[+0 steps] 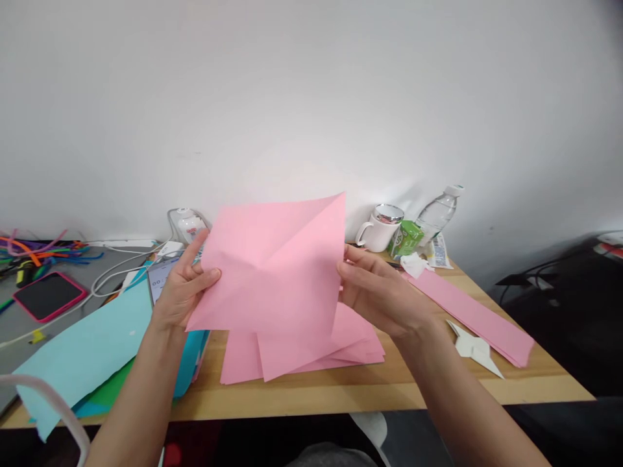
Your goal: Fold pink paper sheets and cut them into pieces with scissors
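A sheet of pink paper [277, 266] with a diagonal crease is held up above the table, its upper right corner raised. My left hand [187, 279] pinches its left edge, thumb on the near face. On the opposite edge, my right hand [370, 282] grips the sheet between thumb and fingers. Below it, a loose stack of pink paper [302, 363] lies on the wooden table, partly hidden by the held sheet. A folded white paper star [474, 350] rests to the right of my right hand.
Pink paper strips [477, 311] lie at the right. Behind stand a white mug [379, 228], a green box [406, 239] and a clear bottle [438, 214]. Light blue paper [92, 350], a pink-cased phone [50, 296], white cables [104, 279] and colourful pipe cleaners [43, 250] occupy the left.
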`<state>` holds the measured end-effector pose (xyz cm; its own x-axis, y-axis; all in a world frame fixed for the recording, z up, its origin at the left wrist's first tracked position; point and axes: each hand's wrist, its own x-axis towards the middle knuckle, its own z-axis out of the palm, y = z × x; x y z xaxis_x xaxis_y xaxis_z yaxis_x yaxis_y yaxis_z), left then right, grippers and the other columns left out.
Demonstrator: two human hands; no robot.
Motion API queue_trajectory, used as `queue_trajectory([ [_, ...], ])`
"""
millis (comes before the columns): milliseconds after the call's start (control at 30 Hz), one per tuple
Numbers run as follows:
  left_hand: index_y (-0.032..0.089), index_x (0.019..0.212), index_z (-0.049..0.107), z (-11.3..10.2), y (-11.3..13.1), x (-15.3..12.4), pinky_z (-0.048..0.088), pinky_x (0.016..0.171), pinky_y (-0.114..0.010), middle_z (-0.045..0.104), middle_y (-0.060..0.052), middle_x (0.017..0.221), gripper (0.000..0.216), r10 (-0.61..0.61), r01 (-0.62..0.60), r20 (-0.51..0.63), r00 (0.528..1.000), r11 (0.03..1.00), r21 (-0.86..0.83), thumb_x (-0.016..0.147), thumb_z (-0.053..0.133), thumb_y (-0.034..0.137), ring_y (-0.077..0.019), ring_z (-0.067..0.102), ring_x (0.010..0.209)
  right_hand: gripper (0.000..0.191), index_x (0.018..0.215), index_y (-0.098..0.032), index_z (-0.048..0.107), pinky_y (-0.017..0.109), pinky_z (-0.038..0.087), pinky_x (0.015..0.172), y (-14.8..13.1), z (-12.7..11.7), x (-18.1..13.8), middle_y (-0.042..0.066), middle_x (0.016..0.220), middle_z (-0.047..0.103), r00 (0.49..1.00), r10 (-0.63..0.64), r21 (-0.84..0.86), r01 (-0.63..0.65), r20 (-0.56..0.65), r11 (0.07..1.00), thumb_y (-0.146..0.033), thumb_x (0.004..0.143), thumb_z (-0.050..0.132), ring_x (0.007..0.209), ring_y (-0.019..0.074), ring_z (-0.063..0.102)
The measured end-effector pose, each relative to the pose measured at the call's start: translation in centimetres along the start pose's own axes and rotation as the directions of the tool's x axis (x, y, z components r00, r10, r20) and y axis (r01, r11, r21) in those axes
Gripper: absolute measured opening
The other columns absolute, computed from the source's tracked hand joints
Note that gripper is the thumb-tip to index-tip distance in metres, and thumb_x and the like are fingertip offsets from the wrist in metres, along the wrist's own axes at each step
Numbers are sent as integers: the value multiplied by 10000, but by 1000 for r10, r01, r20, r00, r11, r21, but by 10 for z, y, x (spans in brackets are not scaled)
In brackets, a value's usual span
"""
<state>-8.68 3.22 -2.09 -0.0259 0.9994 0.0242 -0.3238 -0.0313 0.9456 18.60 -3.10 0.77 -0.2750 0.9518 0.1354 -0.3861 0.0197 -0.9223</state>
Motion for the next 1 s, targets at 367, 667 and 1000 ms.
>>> queue_trajectory([
  [367,154,789,719,15,-5,-6,516,521,-258,725,-52,740,246,156,-184,99,983,873,452,577,785,261,-158,628,557,133,676,-201,709,329,515,647,17,-38,5,0,677,658,899,-326,-527,134,-291,839,-328,718,708,671,177,591],
  [667,169,843,677,17,-29,-3,495,739,-286,692,-38,814,190,215,-289,240,947,895,340,685,714,267,-175,627,787,165,629,-204,645,285,468,633,47,-54,5,-17,638,643,807,-404,-421,217,-430,881,-315,734,706,638,153,573],
  [1000,189,496,491,46,-54,-10,431,674,-272,622,8,796,271,489,-482,51,871,829,283,671,699,199,-147,546,754,335,935,-200,618,293,524,719,72,-70,-1,52,933,660,858,-241,-279,120,-454,953,-257,647,779,864,187,615],
])
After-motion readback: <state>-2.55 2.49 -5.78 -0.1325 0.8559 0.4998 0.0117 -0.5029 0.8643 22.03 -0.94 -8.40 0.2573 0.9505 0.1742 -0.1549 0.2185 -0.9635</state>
